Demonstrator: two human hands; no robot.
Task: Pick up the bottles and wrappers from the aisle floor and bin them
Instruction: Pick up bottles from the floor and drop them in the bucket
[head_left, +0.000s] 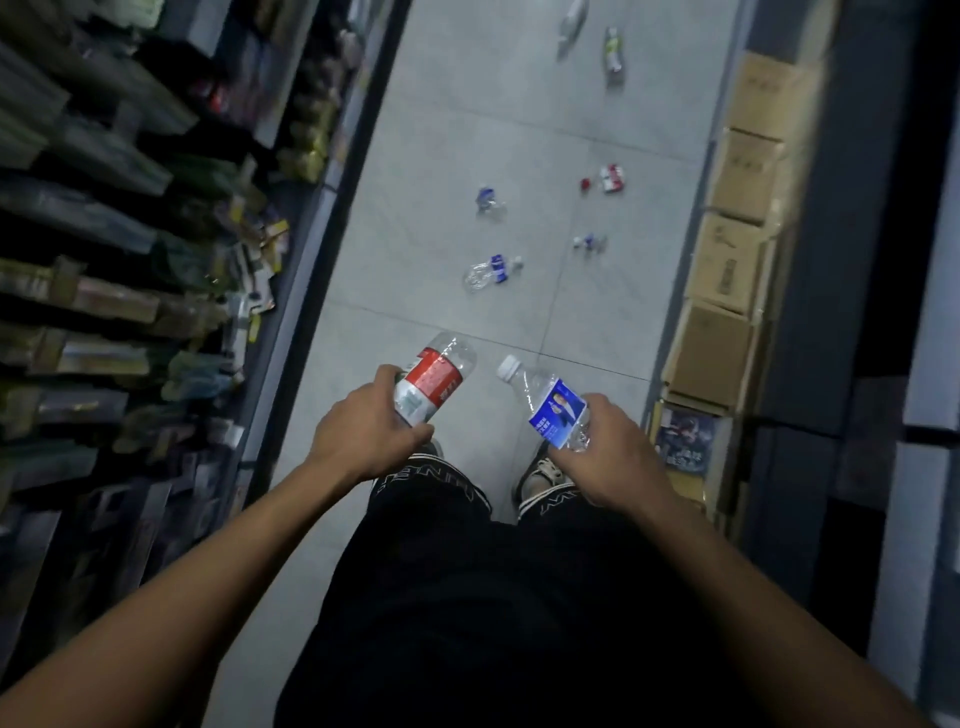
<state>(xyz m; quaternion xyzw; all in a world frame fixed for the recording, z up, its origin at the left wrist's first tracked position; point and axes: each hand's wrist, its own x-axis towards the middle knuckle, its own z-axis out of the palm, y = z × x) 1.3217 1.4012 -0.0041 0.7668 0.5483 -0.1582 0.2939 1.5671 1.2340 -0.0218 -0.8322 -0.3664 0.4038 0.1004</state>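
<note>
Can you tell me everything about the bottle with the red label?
The red-label bottle is clear plastic and looks empty. A red band with small white print wraps its middle, with a whitish, greenish part of the label below it. The left hand grips its lower end, fingers curled round it, so its cap cannot be seen. It is tilted, with its clear rounded end pointing up and away over the grey floor tiles. Nothing else touches it.

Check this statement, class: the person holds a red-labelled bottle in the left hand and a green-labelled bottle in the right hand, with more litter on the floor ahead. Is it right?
Not quite. The head view shows the bottle in the right hand has a blue label, not green. The left hand does hold the red-labelled bottle, and litter such as a crushed bottle lies on the floor ahead.
</note>
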